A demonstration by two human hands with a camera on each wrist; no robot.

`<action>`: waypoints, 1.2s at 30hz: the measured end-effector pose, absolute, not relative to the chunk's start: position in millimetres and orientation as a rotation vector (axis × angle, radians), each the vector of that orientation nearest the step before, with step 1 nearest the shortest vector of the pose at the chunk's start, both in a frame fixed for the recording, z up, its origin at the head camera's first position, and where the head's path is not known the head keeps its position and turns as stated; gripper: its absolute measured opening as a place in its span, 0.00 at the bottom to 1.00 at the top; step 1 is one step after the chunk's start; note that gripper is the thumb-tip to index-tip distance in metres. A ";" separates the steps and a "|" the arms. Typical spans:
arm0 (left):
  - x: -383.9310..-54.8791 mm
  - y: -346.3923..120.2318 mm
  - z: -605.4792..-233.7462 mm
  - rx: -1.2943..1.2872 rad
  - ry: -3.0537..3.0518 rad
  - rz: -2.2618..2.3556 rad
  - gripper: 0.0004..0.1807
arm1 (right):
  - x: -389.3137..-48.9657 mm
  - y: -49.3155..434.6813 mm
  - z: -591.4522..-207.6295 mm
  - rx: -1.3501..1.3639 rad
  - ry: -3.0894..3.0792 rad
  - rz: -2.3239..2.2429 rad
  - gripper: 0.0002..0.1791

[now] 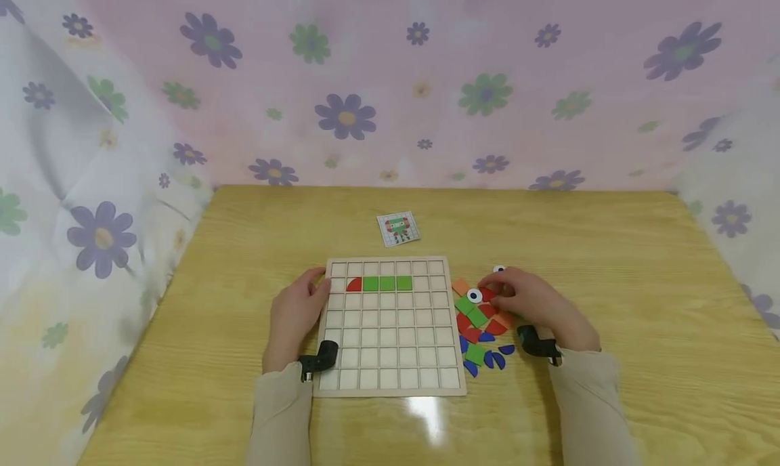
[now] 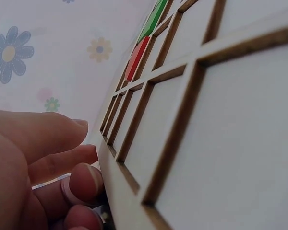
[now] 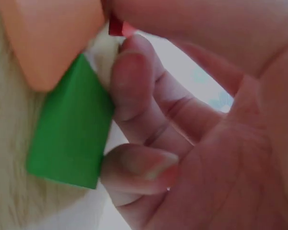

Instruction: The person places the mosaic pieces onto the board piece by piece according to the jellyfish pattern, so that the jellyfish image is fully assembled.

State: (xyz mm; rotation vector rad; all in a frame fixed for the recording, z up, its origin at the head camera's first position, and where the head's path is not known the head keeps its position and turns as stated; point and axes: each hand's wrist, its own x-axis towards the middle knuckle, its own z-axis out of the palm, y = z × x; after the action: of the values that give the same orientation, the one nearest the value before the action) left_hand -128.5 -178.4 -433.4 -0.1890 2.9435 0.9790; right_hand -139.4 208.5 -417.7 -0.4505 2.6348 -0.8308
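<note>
Pink floral wall covering (image 1: 390, 66); glossy wood-grain table (image 1: 664, 283).

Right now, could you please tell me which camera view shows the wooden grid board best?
The head view: it shows nearly the whole grid board from above, four pieces in its cells. The left wrist view has only part, close and steeply slanted; the right wrist view shows none.

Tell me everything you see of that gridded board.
The board is pale and looks wooden: a framed square with raised strips making seven rows of seven cells. It lies flat on the table. Its second-farthest row holds a red quarter-circle piece and three green squares. The left hand seems to touch its left edge; loose pieces lie to its right.
</note>
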 end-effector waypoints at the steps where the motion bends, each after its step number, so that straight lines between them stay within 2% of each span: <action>1: -126.0 -178.9 -434.9 -0.196 2.933 0.982 0.20 | -139.3 207.4 -418.7 -0.445 2.630 -0.827 0.12; 17: -127.0 -178.6 -436.4 -0.160 2.998 1.017 0.19 | -144.7 207.8 -420.7 -0.385 2.604 -0.953 0.11; 29: -126.1 -183.7 -436.0 -0.147 2.964 1.015 0.20 | -160.2 200.1 -417.2 -0.325 2.437 -1.127 0.17; 36: -125.6 -183.9 -437.1 -0.152 2.961 1.007 0.21 | -163.2 184.2 -411.6 -0.341 2.509 -1.008 0.15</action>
State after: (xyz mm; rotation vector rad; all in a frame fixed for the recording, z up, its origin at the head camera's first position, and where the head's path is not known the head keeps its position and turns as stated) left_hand -125.6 -183.9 -437.1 -0.1515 2.9610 1.0068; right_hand -163.2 184.2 -411.6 -0.3412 2.5093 -1.0084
